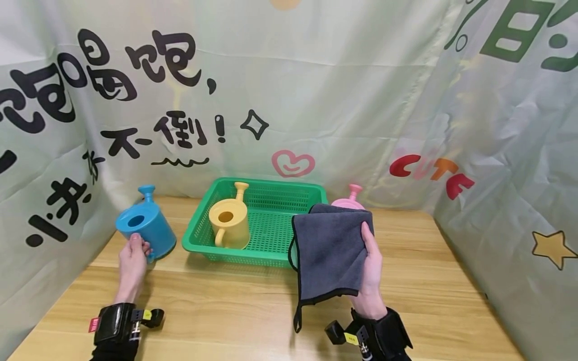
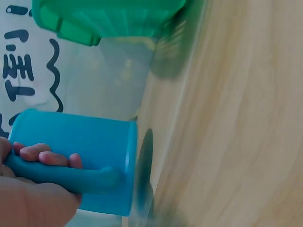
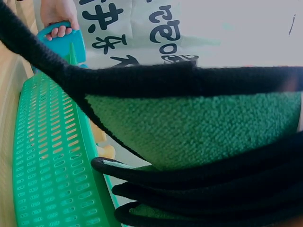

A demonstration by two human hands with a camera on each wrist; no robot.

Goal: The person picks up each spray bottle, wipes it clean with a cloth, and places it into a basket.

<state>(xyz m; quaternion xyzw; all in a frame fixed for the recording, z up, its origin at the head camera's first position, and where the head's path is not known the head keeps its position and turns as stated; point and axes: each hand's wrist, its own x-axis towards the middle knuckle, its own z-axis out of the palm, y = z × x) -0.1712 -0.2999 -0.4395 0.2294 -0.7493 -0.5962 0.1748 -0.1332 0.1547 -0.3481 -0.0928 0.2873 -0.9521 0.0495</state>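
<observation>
The left hand (image 1: 134, 258), at the lower left of the frame, has its fingers curled round the handle of a blue watering can (image 1: 155, 233). The can's spout points up; a shadow lies near its base, and whether the base touches the desk (image 1: 226, 316) is hard to tell. The right hand (image 1: 372, 271), right of centre, holds a folded dark grey cloth (image 1: 331, 255) by its right edge, thumb on the near face. The cloth has black edging, a dangling loop, and green inner layers in the right wrist view.

At the centre of the frame a green perforated basket (image 1: 196, 244) sits on the wood-grain desk, with a yellow watering can (image 1: 241, 231) upright in its left part. The cloth blocks the view of the basket's right front corner and most of a pink watering can (image 1: 347, 203) behind it.

A pale printed curtain (image 1: 352, 100) surrounds the desk. Bold black Chinese lettering (image 1: 185, 133) fills its upper left, including 喝饱 and, lower, 不 and 倒 with an exclamation mark. "CUTE" (image 1: 442, 168) stands at right in coloured letters; green characters (image 1: 517, 32) are cut off at upper right. A red tag (image 1: 93, 325) on the left wristband (image 1: 110, 326) is too small to read.
</observation>
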